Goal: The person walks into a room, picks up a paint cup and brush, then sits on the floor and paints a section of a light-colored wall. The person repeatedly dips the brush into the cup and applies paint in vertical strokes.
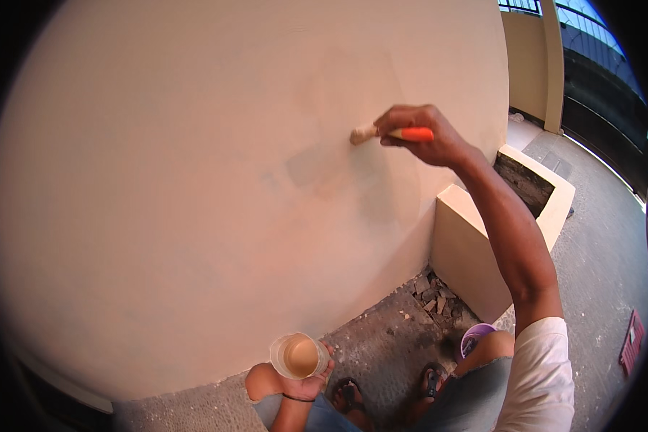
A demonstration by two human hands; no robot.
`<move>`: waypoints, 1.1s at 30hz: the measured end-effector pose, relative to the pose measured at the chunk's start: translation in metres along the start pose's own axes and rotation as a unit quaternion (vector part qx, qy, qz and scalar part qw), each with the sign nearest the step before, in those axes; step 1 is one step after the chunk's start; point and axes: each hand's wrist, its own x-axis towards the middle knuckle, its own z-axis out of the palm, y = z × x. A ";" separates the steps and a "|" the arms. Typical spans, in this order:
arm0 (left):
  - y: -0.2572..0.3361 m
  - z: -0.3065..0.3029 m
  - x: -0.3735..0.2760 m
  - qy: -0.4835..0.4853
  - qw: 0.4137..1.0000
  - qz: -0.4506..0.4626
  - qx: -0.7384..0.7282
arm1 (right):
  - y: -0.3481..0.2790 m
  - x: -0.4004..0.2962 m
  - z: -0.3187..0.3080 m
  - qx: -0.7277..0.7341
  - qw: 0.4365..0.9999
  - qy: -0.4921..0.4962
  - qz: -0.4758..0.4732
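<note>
My right hand [418, 129] grips a paintbrush [414, 134] with an orange-tipped handle. Its paint-coated bristles point left, at the face of a cream-coloured wall [156, 178]; whether they touch it I cannot tell. Below and around the brush, the wall shows greyish patches [375, 183] and a smaller darker patch [308, 164]. Low in the view, beside my knee, my left hand [310, 380] holds a translucent plastic cup [277, 356] from beneath and its right side. Beige paint [302, 356] fills part of the cup.
A cream masonry planter [464, 243] juts from the wall at right. Broken rubble [437, 297] lies at its foot. A purple bucket [478, 330] stands by my knee. Further right are a dark red slatted object [632, 343] on the paving and a dark gate [599, 119].
</note>
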 end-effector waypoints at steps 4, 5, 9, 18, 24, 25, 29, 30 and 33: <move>0.001 -0.007 0.004 -0.006 1.000 -0.001 0.004 | -0.022 0.057 -0.021 -0.008 0.980 0.181 -0.077; 0.000 -0.006 0.006 -0.011 1.000 -0.001 0.003 | -0.025 0.066 -0.021 -0.030 0.970 0.217 -0.105; -0.001 -0.010 0.005 -0.026 1.000 0.006 -0.003 | -0.024 0.045 0.023 -0.177 0.949 0.191 -0.177; 0.004 -0.006 -0.006 -0.106 0.993 -0.006 -0.041 | -0.070 0.034 0.054 0.102 0.991 0.036 -0.078; -0.005 -0.011 -0.009 -0.127 0.985 -0.042 -0.113 | -0.035 0.106 -0.014 0.201 0.952 0.221 0.060; -0.005 -0.014 -0.009 -0.128 0.982 -0.049 -0.129 | -0.030 0.104 -0.022 0.174 0.945 0.270 0.060; 0.001 -0.019 -0.014 -0.144 0.979 -0.045 -0.138 | -0.024 0.104 -0.018 0.081 0.918 0.387 0.017; 0.001 -0.019 -0.011 -0.149 0.979 -0.049 -0.133 | -0.025 0.105 -0.017 0.021 0.914 0.404 0.000; 0.001 -0.022 -0.009 -0.145 0.981 -0.039 -0.122 | -0.047 0.129 0.026 -0.173 0.902 0.386 -0.090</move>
